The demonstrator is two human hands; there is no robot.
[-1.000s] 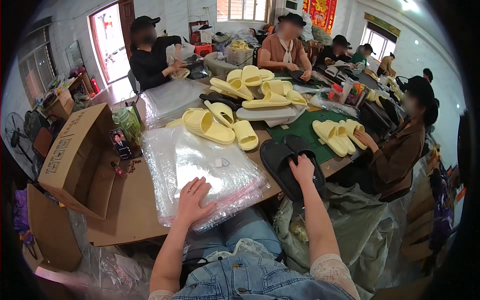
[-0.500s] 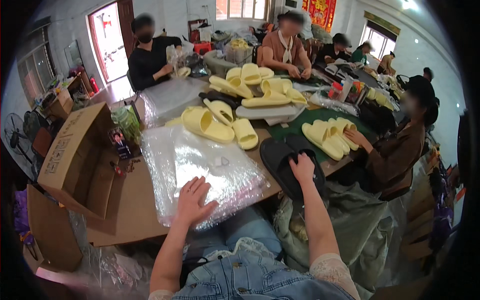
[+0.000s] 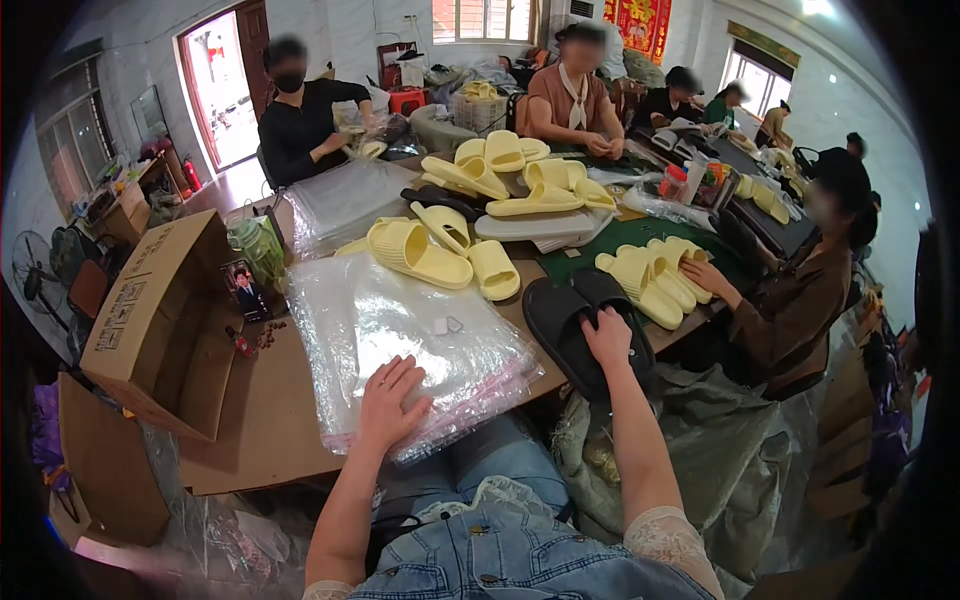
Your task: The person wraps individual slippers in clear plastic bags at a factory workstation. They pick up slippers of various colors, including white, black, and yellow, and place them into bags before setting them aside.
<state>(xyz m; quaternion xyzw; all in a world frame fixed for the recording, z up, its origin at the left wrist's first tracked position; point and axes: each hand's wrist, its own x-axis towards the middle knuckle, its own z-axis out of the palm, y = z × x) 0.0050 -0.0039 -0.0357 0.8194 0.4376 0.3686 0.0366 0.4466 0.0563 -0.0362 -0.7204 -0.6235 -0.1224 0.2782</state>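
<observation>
My left hand point(image 3: 392, 402) lies flat, fingers spread, on a stack of clear plastic bags point(image 3: 375, 315) at the table's front edge. To the right, my right hand point(image 3: 607, 342) is closed on a pair of black slippers point(image 3: 557, 322); its fingertips are partly hidden at the straps. The pair rests at the edge, tilted toward me. Just beyond the bags are several pale yellow slippers point(image 3: 415, 255), one standing on its side. Another person's hand point(image 3: 706, 277) touches a row of yellow slippers point(image 3: 645, 282) right of the black pair.
An open cardboard box point(image 3: 160, 325) stands at the left, beside a green-tinted jar point(image 3: 255, 245) and a small picture card point(image 3: 246, 290). More yellow slippers point(image 3: 540, 200) pile up mid-table near a grey slipper point(image 3: 535, 225). A grey-green sack point(image 3: 690, 440) hangs below the right edge. Several people sit around.
My hands stay in nearly the same places on the bags and the black slippers. The person in black at the far left has raised an arm over a bag.
</observation>
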